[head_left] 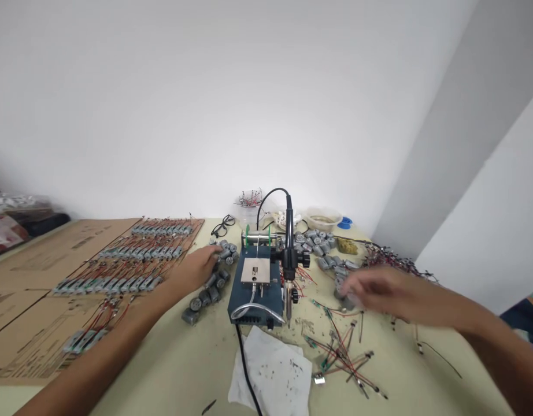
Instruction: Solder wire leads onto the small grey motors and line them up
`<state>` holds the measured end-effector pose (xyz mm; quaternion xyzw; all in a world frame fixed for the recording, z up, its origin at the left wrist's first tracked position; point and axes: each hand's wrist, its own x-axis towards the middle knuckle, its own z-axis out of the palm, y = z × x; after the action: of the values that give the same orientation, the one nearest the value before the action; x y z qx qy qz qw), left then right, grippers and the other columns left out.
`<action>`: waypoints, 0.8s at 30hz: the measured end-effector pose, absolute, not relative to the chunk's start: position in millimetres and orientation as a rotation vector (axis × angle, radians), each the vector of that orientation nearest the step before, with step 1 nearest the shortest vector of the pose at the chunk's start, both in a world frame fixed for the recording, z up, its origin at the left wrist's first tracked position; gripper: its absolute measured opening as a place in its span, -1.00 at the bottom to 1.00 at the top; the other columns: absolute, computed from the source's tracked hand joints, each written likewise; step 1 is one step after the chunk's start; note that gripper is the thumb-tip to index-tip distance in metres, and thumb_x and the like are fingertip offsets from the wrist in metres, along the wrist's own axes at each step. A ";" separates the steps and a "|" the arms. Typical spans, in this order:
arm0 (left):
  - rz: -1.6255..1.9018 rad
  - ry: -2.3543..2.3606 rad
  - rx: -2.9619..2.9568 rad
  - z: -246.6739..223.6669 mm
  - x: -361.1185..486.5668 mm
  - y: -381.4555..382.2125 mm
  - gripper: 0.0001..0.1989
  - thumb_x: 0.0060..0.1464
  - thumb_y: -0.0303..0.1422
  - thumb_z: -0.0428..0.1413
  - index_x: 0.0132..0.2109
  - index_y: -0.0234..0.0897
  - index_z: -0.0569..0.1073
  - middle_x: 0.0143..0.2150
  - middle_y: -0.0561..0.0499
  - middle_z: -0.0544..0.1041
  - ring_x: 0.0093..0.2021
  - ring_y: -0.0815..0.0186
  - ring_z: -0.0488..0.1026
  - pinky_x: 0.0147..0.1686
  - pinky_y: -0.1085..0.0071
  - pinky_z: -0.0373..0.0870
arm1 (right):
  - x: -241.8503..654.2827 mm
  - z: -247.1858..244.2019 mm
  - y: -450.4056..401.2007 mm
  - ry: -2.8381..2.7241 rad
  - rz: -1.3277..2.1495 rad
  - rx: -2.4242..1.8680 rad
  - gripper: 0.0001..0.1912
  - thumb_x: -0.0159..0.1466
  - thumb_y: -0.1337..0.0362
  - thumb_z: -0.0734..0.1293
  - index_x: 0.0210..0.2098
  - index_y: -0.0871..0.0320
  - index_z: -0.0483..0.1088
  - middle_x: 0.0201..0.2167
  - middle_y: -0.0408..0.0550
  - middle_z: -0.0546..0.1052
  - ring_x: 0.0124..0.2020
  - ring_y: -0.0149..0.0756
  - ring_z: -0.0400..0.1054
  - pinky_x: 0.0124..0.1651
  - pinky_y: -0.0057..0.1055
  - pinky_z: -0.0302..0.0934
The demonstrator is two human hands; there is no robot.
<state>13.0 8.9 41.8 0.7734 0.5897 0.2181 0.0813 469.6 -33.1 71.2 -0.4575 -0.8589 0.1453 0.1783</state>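
My left hand [195, 268] reaches over the left group of small grey motors [212, 289], fingertips at the motors near the soldering station; whether it grips one is hidden. On the other side my right hand [373, 289], blurred by motion, is at the near end of the right-hand motors [331, 263]. Its fingertips overlap a grey motor, and their hold is too smeared to tell. Between the hands stands the blue soldering station [255, 289] with an upright soldering iron [289, 260] and a solder spool [258, 237]. Wired parts [342, 352] lie in front of my right hand.
Cardboard [62, 248] at left bears rows of wired motors [140, 252]. A speckled white cloth [270, 375] and black cable lie in front of the station. Behind are plastic tubs [324, 218], a yellow sponge [347, 247] and a blue ring [345, 222]; a wire heap [392, 260] lies right.
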 end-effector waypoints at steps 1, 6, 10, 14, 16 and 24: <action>0.669 1.745 2.319 38.6 13.6 3.6 -0.60 0.46 -0.09 0.05 0.16 -0.27 0.55 0.20 -0.20 0.61 0.20 0.08 0.56 0.25 -0.04 0.46 | 462.6 76.1 -8.8 -2.493 0.441 -1.266 -0.72 0.61 0.13 0.27 -0.09 0.12 0.55 -0.19 -0.05 0.61 -0.33 -0.40 0.48 -0.22 -0.42 0.49; 0.788 1.734 2.311 26.8 5.7 -11.3 -0.57 0.45 -0.10 -0.04 0.11 -0.27 0.57 0.11 -0.20 0.67 0.15 0.07 0.61 0.19 -0.01 0.50 | 411.6 58.0 85.6 -2.575 0.261 -1.271 -0.81 0.51 0.16 0.41 -0.01 0.16 0.53 -0.04 -0.01 0.59 -0.08 -0.20 0.52 0.03 -0.15 0.49; 0.848 1.749 2.286 23.3 -1.1 -13.0 -0.58 0.40 -0.16 -0.09 0.05 -0.22 0.60 0.08 -0.15 0.71 0.11 0.08 0.65 0.16 0.05 0.53 | 402.3 32.4 97.8 -2.677 0.209 -1.148 -0.75 0.50 0.14 0.42 0.05 0.17 0.51 0.02 0.02 0.57 -0.02 -0.15 0.51 0.06 -0.10 0.48; 0.888 1.769 2.265 24.1 0.7 -13.9 -0.60 0.35 -0.14 -0.07 -0.02 -0.17 0.62 0.07 -0.09 0.72 0.08 0.04 0.66 0.15 0.10 0.54 | 406.2 25.9 94.8 -2.706 0.178 -1.066 -0.76 0.53 0.14 0.38 0.09 0.11 0.51 0.12 0.06 0.54 0.02 -0.16 0.50 0.09 -0.12 0.48; 0.905 1.763 2.260 24.6 2.7 -14.7 -0.61 0.33 -0.13 -0.06 -0.04 -0.14 0.62 0.07 -0.07 0.73 0.08 0.05 0.67 0.17 0.13 0.53 | 404.9 25.6 95.2 -2.720 0.166 -1.043 -0.77 0.53 0.15 0.37 0.10 0.10 0.51 0.15 0.06 0.53 0.03 -0.16 0.49 0.10 -0.12 0.48; 0.975 1.734 2.262 24.0 4.9 -15.2 -0.62 0.32 -0.15 -0.06 -0.08 -0.15 0.62 0.10 -0.11 0.71 0.12 0.04 0.65 0.13 0.11 0.55 | 400.0 28.4 99.9 -2.789 0.148 -0.982 -0.80 0.51 0.18 0.40 0.04 0.13 0.54 0.10 0.04 0.56 0.03 -0.15 0.51 0.12 -0.08 0.47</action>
<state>4.9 -15.2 24.0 0.7494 0.5745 0.3229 0.0645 400.0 99.9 28.4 -0.3303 -0.9382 0.0498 0.0903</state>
